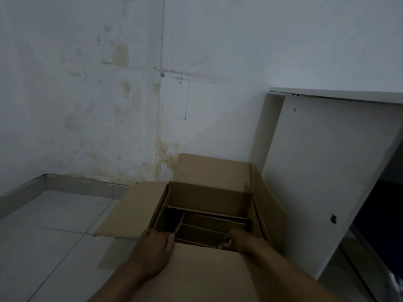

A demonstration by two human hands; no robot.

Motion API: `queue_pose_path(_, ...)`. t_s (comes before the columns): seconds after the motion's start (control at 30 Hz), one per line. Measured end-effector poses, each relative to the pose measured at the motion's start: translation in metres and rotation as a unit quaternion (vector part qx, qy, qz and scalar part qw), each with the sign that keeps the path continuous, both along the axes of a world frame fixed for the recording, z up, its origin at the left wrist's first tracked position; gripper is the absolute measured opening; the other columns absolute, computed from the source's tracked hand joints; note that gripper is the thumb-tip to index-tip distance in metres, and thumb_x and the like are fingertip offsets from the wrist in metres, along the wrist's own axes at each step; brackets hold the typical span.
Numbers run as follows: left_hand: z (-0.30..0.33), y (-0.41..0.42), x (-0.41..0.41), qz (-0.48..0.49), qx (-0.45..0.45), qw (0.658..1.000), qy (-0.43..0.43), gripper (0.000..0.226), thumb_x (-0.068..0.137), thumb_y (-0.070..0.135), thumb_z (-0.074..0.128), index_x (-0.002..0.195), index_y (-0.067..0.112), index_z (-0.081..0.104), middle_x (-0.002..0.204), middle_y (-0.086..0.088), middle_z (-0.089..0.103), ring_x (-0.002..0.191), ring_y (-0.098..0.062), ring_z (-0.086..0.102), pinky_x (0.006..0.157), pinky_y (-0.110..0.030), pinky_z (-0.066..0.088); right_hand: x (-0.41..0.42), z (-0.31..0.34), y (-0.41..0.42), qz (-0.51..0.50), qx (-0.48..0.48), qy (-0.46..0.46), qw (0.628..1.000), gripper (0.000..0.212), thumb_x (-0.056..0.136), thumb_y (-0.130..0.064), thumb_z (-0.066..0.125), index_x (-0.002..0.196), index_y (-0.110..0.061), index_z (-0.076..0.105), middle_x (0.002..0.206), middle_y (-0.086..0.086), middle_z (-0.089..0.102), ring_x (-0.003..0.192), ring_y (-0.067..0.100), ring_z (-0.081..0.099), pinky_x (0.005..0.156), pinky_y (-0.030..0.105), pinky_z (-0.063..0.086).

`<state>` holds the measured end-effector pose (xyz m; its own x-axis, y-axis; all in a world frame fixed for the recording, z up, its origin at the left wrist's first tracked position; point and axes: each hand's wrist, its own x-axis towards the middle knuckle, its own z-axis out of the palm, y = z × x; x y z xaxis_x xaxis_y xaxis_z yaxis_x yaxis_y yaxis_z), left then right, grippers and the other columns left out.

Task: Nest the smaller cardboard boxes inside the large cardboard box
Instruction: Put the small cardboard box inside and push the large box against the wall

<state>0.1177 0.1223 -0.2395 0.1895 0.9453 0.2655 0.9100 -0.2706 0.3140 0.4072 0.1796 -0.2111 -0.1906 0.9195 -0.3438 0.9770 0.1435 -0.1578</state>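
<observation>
A large brown cardboard box (209,192) stands open on the floor, its flaps spread out to the left, back and right. Inside it sits a smaller cardboard box (202,231), also open, with its dark interior and inner flaps showing. My left hand (156,247) grips the smaller box's near left edge at the large box's rim. My right hand (237,239) holds the smaller box's near right edge, fingers curled over it. The large box's near flap (202,273) lies under my forearms.
A white board or cabinet panel (322,171) leans close against the box's right side. Stained white walls meet in a corner behind the box. Pale floor tiles (54,232) extend to the left.
</observation>
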Motion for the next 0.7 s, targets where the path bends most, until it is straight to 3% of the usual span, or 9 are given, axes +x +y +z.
queue_pose_path(0.07, 0.006, 0.002, -0.004, 0.01, 0.016, 0.999, -0.045, 0.029, 0.1, 0.04, 0.043, 0.081, 0.027, 0.061, 0.084, 0.004, 0.064, 0.089, -0.02, 0.064, 0.082, -0.036, 0.042, 0.006, 0.012, -0.008, -0.017, 0.021, 0.029, 0.999, 0.032, 0.095, -0.047, 0.055, 0.083, -0.022, 0.072, 0.084, -0.006, 0.068, 0.083, 0.015, 0.063, 0.072, 0.03, 0.049)
queue_pose_path(0.17, 0.013, 0.003, -0.013, 0.082, 0.082, 0.992, -0.054, 0.016, 0.096, 0.027, 0.054, 0.086, 0.022, 0.065, 0.086, 0.0, 0.061, 0.086, -0.024, 0.058, 0.078, -0.038, 0.043, 0.015, 0.027, -0.025, -0.043, 0.138, 0.055, 0.988, 0.038, 0.098, -0.046, 0.046, 0.072, -0.026, 0.066, 0.063, -0.016, 0.057, 0.064, 0.004, 0.056, 0.067, 0.031, 0.049)
queue_pose_path(0.23, 0.016, 0.0, -0.019, 0.144, 0.09, 0.983, -0.077, 0.02, 0.098, 0.024, 0.053, 0.081, 0.016, 0.06, 0.082, -0.004, 0.056, 0.082, -0.028, 0.054, 0.075, -0.041, 0.045, 0.016, 0.03, -0.044, -0.056, 0.249, 0.045, 0.966, 0.038, 0.098, -0.045, 0.041, 0.071, -0.026, 0.06, 0.068, -0.01, 0.06, 0.068, 0.01, 0.06, 0.06, 0.031, 0.042)
queue_pose_path(0.3, 0.017, -0.005, -0.025, 0.219, 0.075, 0.962, -0.146, 0.029, 0.099, 0.026, 0.051, 0.074, 0.013, 0.055, 0.078, -0.007, 0.056, 0.076, -0.03, 0.055, 0.068, -0.041, 0.048, 0.016, 0.027, -0.061, -0.059, 0.338, 0.009, 0.939, 0.035, 0.099, -0.043, 0.038, 0.083, -0.026, 0.064, 0.088, -0.005, 0.066, 0.085, 0.017, 0.063, 0.062, 0.031, 0.04)
queue_pose_path(0.37, 0.016, -0.009, -0.028, 0.291, 0.04, 0.927, -0.235, 0.039, 0.098, 0.031, 0.048, 0.066, 0.009, 0.054, 0.07, -0.012, 0.056, 0.066, -0.033, 0.056, 0.062, -0.039, 0.048, 0.017, 0.024, -0.08, -0.079, 0.372, 0.024, 0.925, 0.031, 0.1, -0.041, 0.036, 0.091, -0.028, 0.063, 0.099, -0.004, 0.062, 0.096, 0.018, 0.058, 0.07, 0.032, 0.044)
queue_pose_path(0.43, 0.015, -0.014, -0.028, 0.336, -0.016, 0.894, -0.296, 0.048, 0.098, 0.037, 0.045, 0.066, 0.004, 0.06, 0.072, -0.017, 0.061, 0.067, -0.034, 0.058, 0.065, -0.04, 0.05, 0.017, 0.022, -0.095, -0.117, 0.394, 0.031, 0.911, 0.026, 0.101, -0.041, 0.035, 0.093, -0.029, 0.057, 0.098, -0.003, 0.056, 0.093, 0.019, 0.052, 0.07, 0.033, 0.042)
queue_pose_path(0.53, 0.01, -0.016, -0.03, 0.378, -0.11, 0.839, -0.376, 0.057, 0.096, 0.048, 0.046, 0.09, -0.004, 0.07, 0.098, -0.025, 0.069, 0.088, -0.04, 0.064, 0.075, -0.041, 0.05, 0.018, 0.022, -0.113, -0.2, 0.444, 0.071, 0.871, 0.015, 0.098, -0.04, 0.045, 0.091, -0.026, 0.045, 0.095, -0.001, 0.045, 0.084, 0.017, 0.043, 0.069, 0.034, 0.041)
queue_pose_path(0.63, 0.004, -0.007, -0.037, 0.349, -0.183, 0.772, -0.498, 0.062, 0.091, 0.052, 0.058, 0.112, -0.006, 0.068, 0.115, -0.027, 0.068, 0.101, -0.042, 0.066, 0.089, -0.047, 0.056, 0.02, 0.022, -0.123, -0.298, 0.393, 0.053, 0.868, 0.032, 0.091, -0.045, 0.054, 0.103, -0.018, 0.041, 0.112, 0.008, 0.044, 0.101, 0.025, 0.044, 0.083, 0.038, 0.044)
queue_pose_path(0.7, 0.004, -0.001, -0.039, 0.294, -0.211, 0.723, -0.588, 0.054, 0.09, 0.046, 0.066, 0.114, -0.003, 0.068, 0.11, -0.022, 0.071, 0.096, -0.039, 0.068, 0.085, -0.048, 0.058, 0.012, 0.018, -0.126, -0.316, 0.352, 0.048, 0.88, 0.043, 0.086, -0.045, 0.058, 0.108, -0.016, 0.036, 0.121, 0.012, 0.038, 0.109, 0.029, 0.04, 0.088, 0.038, 0.043)
